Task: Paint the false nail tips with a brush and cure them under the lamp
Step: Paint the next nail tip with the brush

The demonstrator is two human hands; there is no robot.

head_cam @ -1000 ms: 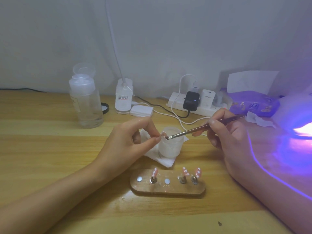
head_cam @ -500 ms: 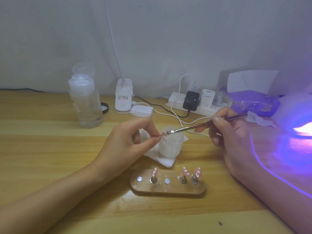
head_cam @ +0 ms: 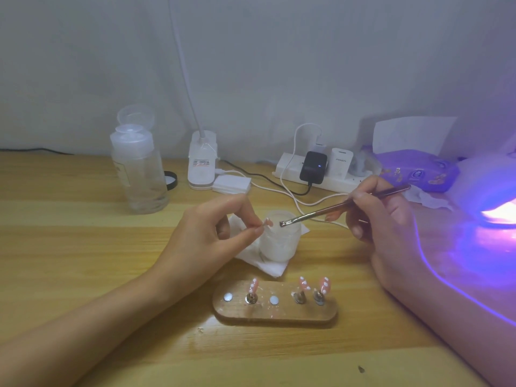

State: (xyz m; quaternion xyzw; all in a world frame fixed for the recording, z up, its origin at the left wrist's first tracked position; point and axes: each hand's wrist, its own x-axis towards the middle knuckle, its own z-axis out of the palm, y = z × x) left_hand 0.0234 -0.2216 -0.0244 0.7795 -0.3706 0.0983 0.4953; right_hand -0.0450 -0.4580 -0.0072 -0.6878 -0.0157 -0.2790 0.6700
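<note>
My left hand [head_cam: 212, 236] pinches a small pink false nail tip [head_cam: 267, 222] between thumb and fingers, just left of a small white jar [head_cam: 279, 241]. My right hand [head_cam: 382, 219] grips a thin metal-handled brush [head_cam: 332, 209]; its bristle end sits over the jar's open mouth, a short way right of the held tip. A wooden holder [head_cam: 275, 310] lies in front with three pink nail tips [head_cam: 303, 283] standing on metal pegs and two bare pegs. The curing lamp [head_cam: 491, 196] glows purple at the far right.
A clear pump bottle [head_cam: 138, 169] stands at the back left beside a black lid [head_cam: 171, 180]. A white desk-lamp base [head_cam: 201, 166], cotton pads [head_cam: 231, 184], a power strip [head_cam: 321, 169] with cables and a purple tissue pack [head_cam: 416, 171] line the back. A white tissue [head_cam: 268, 265] lies under the jar.
The brush tip has lifted off the held nail tip and moved right, over the jar's mouth. My left hand has stayed almost still.
</note>
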